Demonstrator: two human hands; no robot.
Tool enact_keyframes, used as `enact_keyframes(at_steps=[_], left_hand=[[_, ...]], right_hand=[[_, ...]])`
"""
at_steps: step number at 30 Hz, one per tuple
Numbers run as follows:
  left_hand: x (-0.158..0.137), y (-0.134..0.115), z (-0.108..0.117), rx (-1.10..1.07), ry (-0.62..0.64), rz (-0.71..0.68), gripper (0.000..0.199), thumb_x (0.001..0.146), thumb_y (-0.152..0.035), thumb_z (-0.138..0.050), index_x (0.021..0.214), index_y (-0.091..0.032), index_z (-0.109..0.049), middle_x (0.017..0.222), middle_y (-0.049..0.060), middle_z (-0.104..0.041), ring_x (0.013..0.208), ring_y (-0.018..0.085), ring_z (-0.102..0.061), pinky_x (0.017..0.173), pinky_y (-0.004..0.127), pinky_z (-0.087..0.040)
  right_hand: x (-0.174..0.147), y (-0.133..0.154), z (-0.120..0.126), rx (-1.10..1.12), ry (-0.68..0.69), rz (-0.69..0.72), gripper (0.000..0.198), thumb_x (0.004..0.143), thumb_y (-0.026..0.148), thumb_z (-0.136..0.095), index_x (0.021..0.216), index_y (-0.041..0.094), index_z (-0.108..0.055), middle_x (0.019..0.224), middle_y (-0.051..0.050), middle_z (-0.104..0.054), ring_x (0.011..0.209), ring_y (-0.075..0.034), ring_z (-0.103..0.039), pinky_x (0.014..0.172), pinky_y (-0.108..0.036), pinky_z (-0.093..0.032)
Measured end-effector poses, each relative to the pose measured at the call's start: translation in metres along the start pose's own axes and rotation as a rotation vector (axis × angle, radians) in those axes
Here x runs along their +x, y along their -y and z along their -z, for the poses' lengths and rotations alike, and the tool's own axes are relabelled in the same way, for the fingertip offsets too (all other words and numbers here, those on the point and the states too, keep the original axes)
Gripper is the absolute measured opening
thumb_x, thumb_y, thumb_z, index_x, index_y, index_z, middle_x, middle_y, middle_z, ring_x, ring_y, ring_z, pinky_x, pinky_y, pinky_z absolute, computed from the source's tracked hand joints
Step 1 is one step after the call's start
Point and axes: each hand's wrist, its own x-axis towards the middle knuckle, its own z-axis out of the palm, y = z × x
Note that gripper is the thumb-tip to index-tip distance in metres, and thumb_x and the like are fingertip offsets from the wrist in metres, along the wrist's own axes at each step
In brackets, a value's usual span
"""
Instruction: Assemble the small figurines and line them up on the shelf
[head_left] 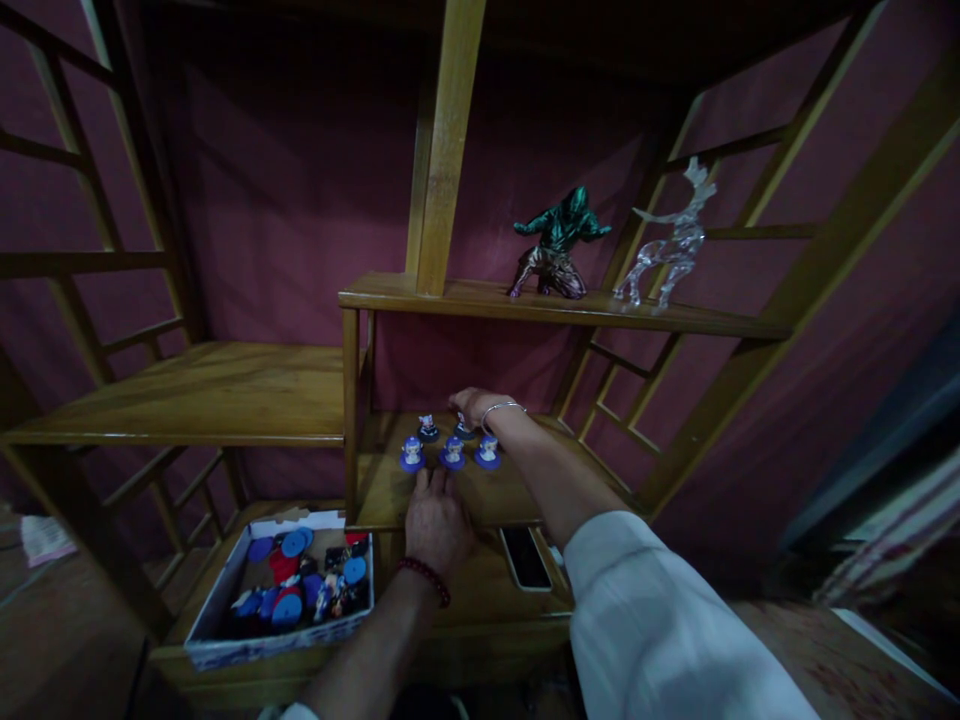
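Black-based figurine (464,431) partly behind right hand (477,405)

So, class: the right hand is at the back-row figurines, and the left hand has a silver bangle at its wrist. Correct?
Only the wristwear is wrong: in the head view, the right hand is at the back-row figurines, but the left hand has a dark red beaded bracelet at its wrist.

In dim light, a wooden shelving unit (195,390) stands before maroon walls (285,200), over what seems a brownish floor (60,630).
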Motion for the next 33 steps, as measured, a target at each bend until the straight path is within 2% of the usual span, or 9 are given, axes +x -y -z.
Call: enact_keyframes(at_steps=[5, 11, 19, 25, 33], left_hand=[[-0.001, 0.001, -0.003, -0.014, -0.007, -0.006, 0.031, 0.071, -0.008, -0.042, 0.098, -0.008, -0.058, 0.101, 0.011, -0.056, 0.099, 0.022, -0.043, 0.088, 0.035, -0.037], [0.000, 0.002, -0.006, 0.005, -0.036, -0.007, 0.030, 0.074, -0.010, -0.040, 0.098, -0.007, -0.057, 0.098, 0.012, -0.057, 0.097, 0.023, -0.044, 0.086, 0.036, -0.038], [0.001, 0.002, -0.006, 0.027, -0.021, -0.031, 0.029, 0.074, -0.008, -0.038, 0.095, -0.007, -0.058, 0.096, 0.013, -0.057, 0.093, 0.023, -0.045, 0.084, 0.038, -0.038], [0.001, 0.001, -0.004, 0.021, -0.010, -0.021, 0.029, 0.075, -0.008, -0.036, 0.095, -0.007, -0.058, 0.096, 0.012, -0.057, 0.094, 0.023, -0.044, 0.083, 0.039, -0.038], [0.001, 0.002, -0.003, 0.029, -0.004, -0.021, 0.028, 0.076, -0.010, -0.037, 0.095, -0.007, -0.057, 0.094, 0.011, -0.057, 0.092, 0.022, -0.045, 0.084, 0.036, -0.038]], right_hand=[[0.004, 0.012, 0.008, -0.006, -0.021, 0.073, 0.050, 0.058, 0.018, -0.068, 0.107, 0.022, -0.056, 0.109, -0.004, -0.060, 0.094, -0.018, -0.057, 0.070, -0.019, -0.041], [0.012, 0.033, 0.003, -0.030, -0.040, 0.169, 0.051, 0.059, 0.027, -0.068, 0.108, 0.025, -0.055, 0.110, -0.003, -0.059, 0.097, -0.018, -0.055, 0.071, -0.020, -0.041], [0.012, 0.050, -0.002, -0.095, 0.014, 0.147, 0.050, 0.052, 0.024, -0.073, 0.100, 0.021, -0.061, 0.105, -0.006, -0.062, 0.090, -0.022, -0.058, 0.067, -0.023, -0.043], [0.010, 0.050, -0.005, -0.070, 0.029, 0.129, 0.044, 0.053, 0.024, -0.072, 0.096, 0.021, -0.063, 0.103, -0.005, -0.063, 0.089, -0.020, -0.058, 0.065, -0.021, -0.043], [0.016, 0.048, -0.012, -0.039, -0.007, 0.129, 0.055, 0.048, 0.020, -0.076, 0.101, 0.022, -0.061, 0.104, -0.006, -0.062, 0.092, -0.022, -0.058, 0.068, -0.022, -0.043]])
